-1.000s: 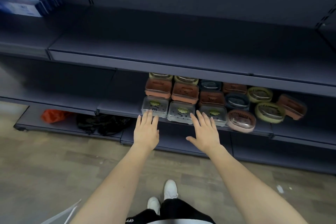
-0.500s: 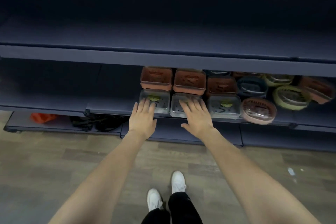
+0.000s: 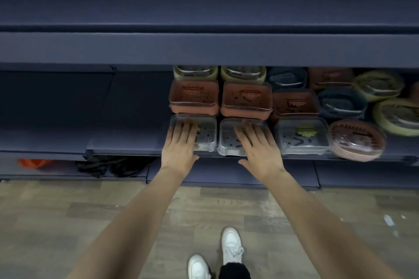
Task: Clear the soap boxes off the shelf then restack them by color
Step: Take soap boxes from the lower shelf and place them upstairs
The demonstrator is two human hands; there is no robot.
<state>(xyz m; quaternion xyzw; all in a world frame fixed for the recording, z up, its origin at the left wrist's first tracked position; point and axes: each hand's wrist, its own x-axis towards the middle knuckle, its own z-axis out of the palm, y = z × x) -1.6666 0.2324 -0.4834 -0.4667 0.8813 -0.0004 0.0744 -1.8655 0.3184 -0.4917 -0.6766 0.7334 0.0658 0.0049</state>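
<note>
Fingers straight and spread, the person's left hand lies flat on the lid of a clear rectangular plastic soap box at the front edge of the dark blue metal shelf. The right hand, fingers likewise extended, lies on a second clear soap box just beside it; neither hand grips anything. A third clear soap box sits to the right, touching an oval pink soap box that leans tilted. Each clear box has its long side running along the shelf edge. Directly behind them stands a row of terracotta rectangular soap boxes, set the same way, with olive-yellow boxes and dark blue boxes farther back and right. Below, white sneakers stand on the wood-pattern floor.
</note>
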